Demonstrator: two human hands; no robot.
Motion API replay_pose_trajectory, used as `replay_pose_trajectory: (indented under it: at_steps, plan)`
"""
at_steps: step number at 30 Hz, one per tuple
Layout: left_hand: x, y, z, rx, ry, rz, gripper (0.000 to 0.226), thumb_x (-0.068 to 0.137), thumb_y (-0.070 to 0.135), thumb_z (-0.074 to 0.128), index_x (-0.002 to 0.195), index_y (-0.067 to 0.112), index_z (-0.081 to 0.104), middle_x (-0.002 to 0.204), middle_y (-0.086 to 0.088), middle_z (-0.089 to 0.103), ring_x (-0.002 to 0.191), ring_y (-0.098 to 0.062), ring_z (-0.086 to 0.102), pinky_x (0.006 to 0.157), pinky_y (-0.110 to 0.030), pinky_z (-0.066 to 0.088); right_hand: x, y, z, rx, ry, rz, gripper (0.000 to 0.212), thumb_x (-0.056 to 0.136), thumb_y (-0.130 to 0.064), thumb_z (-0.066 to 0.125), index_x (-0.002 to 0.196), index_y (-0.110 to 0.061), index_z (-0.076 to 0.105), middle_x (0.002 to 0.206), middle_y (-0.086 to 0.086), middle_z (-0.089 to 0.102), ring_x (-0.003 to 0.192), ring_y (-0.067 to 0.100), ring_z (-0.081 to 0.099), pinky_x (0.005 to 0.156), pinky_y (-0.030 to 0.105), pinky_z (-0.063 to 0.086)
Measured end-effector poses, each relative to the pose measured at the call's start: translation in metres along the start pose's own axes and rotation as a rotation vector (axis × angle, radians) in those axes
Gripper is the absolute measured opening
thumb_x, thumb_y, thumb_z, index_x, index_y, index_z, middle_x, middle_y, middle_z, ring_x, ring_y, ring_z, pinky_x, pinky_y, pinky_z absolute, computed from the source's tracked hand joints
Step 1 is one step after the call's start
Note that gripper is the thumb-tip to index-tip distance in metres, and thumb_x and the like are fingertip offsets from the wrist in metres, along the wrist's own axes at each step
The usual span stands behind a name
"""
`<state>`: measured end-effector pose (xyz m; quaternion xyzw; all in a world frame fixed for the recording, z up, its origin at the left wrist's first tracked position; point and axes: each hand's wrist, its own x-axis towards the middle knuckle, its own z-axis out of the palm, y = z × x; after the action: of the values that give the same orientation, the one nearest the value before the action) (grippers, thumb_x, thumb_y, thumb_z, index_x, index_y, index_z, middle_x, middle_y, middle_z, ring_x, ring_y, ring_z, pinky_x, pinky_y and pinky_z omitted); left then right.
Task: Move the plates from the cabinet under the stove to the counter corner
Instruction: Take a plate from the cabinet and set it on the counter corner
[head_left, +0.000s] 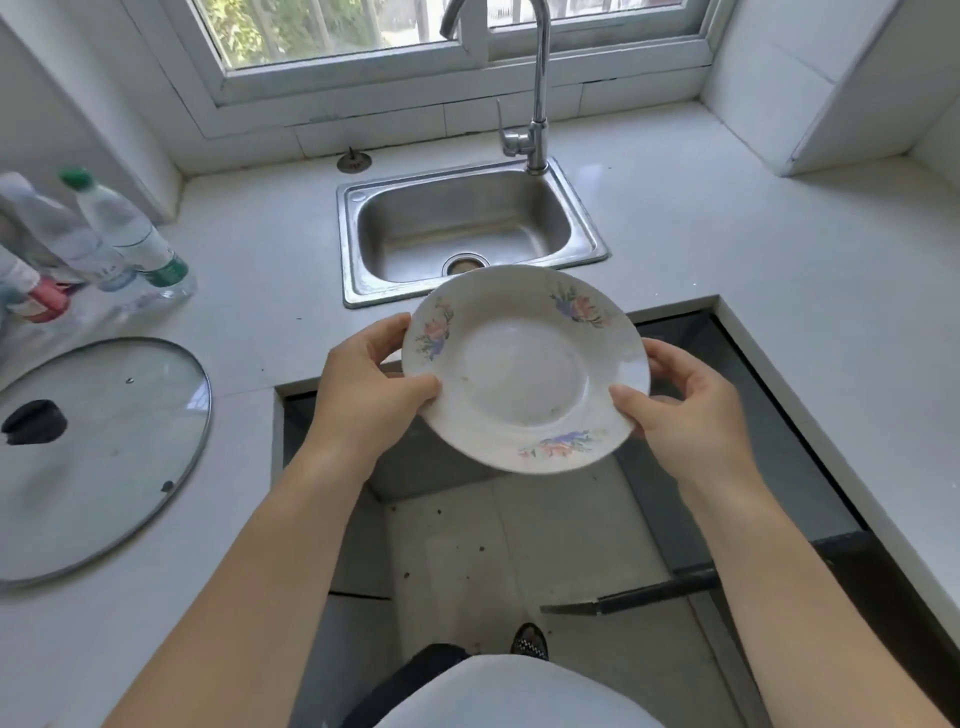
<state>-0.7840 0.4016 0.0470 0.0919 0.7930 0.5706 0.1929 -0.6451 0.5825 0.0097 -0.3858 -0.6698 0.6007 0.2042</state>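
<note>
Left hand (371, 387) grips the left rim of the plate (524, 369): thumb pressed on the upper face, fingers (387, 332) curled round the far edge. Right hand (691, 410) grips the right rim the same way, thumb on top, fingers curled behind. Both are clamped on the plate.

Plate: white, three flower prints on the rim, tilted slightly toward me. It is held in the air over the open recess (467, 519) in the counter (727, 249), and its far edge overlaps the near rim of the sink (363, 296) in this view. It touches nothing but my hands.

Edges: the recess is bounded by counter on the left, far and right sides, with tiled floor (519, 545) below. Right of the sink the counter runs flat to the wall. On the left lie a glass lid (98, 457) and, further off, bottles (130, 239). The faucet (537, 83) stands behind the sink.

Writing: one bottle has a green label, but the text is too blurred to read.
</note>
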Motion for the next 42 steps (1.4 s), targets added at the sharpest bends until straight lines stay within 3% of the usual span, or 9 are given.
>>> replay_pose_trajectory:
  at_steps: [6, 8, 14, 17, 20, 28, 32, 37, 42]
  plan:
    - [0.04, 0.014, 0.01, -0.037, 0.022, 0.028, 0.058, 0.072, -0.009, 0.064, 0.091, 0.046, 0.058, 0.098, 0.031, 0.059, 0.06, 0.002, 0.066, 0.06, -0.021, 0.059, 0.047, -0.004, 0.012, 0.051, -0.01, 0.019, 0.04, 0.08, -0.004, 0.067, 0.112, -0.026, 0.062, 0.101, -0.011, 0.067, 0.064, 0.012, 0.066, 0.072, 0.034, 0.058]
    - [0.062, 0.017, 0.011, -0.045, 0.025, 0.03, 0.057, 0.073, -0.009, 0.065, 0.096, 0.043, 0.057, 0.098, 0.03, 0.058, 0.061, 0.003, 0.066, 0.061, -0.022, 0.059, 0.064, -0.006, 0.019, 0.062, -0.01, 0.028, 0.039, 0.08, -0.004, 0.067, 0.11, -0.028, 0.061, 0.098, -0.015, 0.067, 0.063, 0.009, 0.067, 0.069, 0.031, 0.057]
    - [0.145, 0.026, 0.022, -0.043, -0.039, 0.01, 0.057, 0.072, -0.009, 0.067, 0.102, 0.039, 0.06, 0.1, 0.023, 0.061, 0.089, -0.011, 0.067, 0.072, -0.027, 0.058, 0.126, -0.014, 0.045, 0.054, 0.065, 0.052, 0.042, 0.08, -0.006, 0.068, 0.115, -0.029, 0.06, 0.104, -0.007, 0.067, 0.067, 0.014, 0.066, 0.071, 0.034, 0.057]
    - [0.19, 0.036, 0.021, -0.018, -0.056, 0.005, 0.058, 0.073, -0.006, 0.068, 0.118, 0.028, 0.061, 0.103, 0.021, 0.061, 0.071, -0.003, 0.066, 0.068, -0.022, 0.058, 0.157, -0.028, 0.062, 0.036, 0.099, 0.052, 0.039, 0.08, -0.006, 0.068, 0.107, -0.033, 0.061, 0.105, -0.005, 0.066, 0.064, 0.013, 0.064, 0.066, 0.031, 0.054]
    - [0.231, 0.046, 0.02, 0.005, -0.086, 0.048, 0.058, 0.072, -0.007, 0.067, 0.112, 0.033, 0.059, 0.096, 0.028, 0.057, 0.059, 0.014, 0.06, 0.058, -0.017, 0.055, 0.185, -0.044, 0.079, 0.02, 0.139, 0.051, 0.038, 0.08, -0.006, 0.067, 0.109, -0.03, 0.061, 0.106, -0.008, 0.064, 0.067, 0.012, 0.066, 0.062, 0.028, 0.053]
    - [0.301, 0.061, 0.028, 0.024, -0.161, 0.097, 0.06, 0.07, -0.008, 0.064, 0.108, 0.037, 0.058, 0.101, 0.017, 0.063, 0.054, 0.006, 0.06, 0.067, -0.024, 0.054, 0.229, -0.07, 0.097, -0.004, 0.237, 0.042, 0.038, 0.08, -0.003, 0.065, 0.101, -0.034, 0.061, 0.097, -0.018, 0.061, 0.067, 0.018, 0.067, 0.073, 0.039, 0.058]
    - [0.319, 0.074, 0.05, -0.041, -0.247, 0.102, 0.058, 0.067, -0.01, 0.064, 0.102, 0.037, 0.057, 0.096, 0.018, 0.064, 0.054, 0.005, 0.061, 0.052, -0.018, 0.054, 0.244, -0.079, 0.083, -0.029, 0.294, 0.041, 0.037, 0.081, -0.004, 0.066, 0.103, -0.033, 0.059, 0.099, -0.017, 0.06, 0.073, 0.025, 0.069, 0.074, 0.042, 0.059]
    - [0.345, 0.095, 0.09, 0.002, -0.312, 0.142, 0.053, 0.056, 0.004, 0.065, 0.082, 0.049, 0.058, 0.085, 0.028, 0.065, 0.061, -0.002, 0.064, 0.072, -0.031, 0.057, 0.273, -0.082, 0.054, -0.041, 0.351, 0.043, 0.037, 0.081, -0.007, 0.068, 0.104, -0.034, 0.058, 0.101, -0.017, 0.06, 0.073, 0.02, 0.07, 0.076, 0.045, 0.058]
    - [0.376, 0.106, 0.15, 0.041, -0.328, 0.155, 0.064, 0.067, -0.008, 0.066, 0.121, 0.026, 0.06, 0.105, 0.014, 0.066, 0.059, 0.001, 0.063, 0.062, -0.014, 0.054, 0.325, -0.073, 0.014, -0.036, 0.364, 0.063, 0.038, 0.079, -0.006, 0.068, 0.103, -0.035, 0.059, 0.102, -0.016, 0.061, 0.074, 0.024, 0.069, 0.077, 0.048, 0.057]
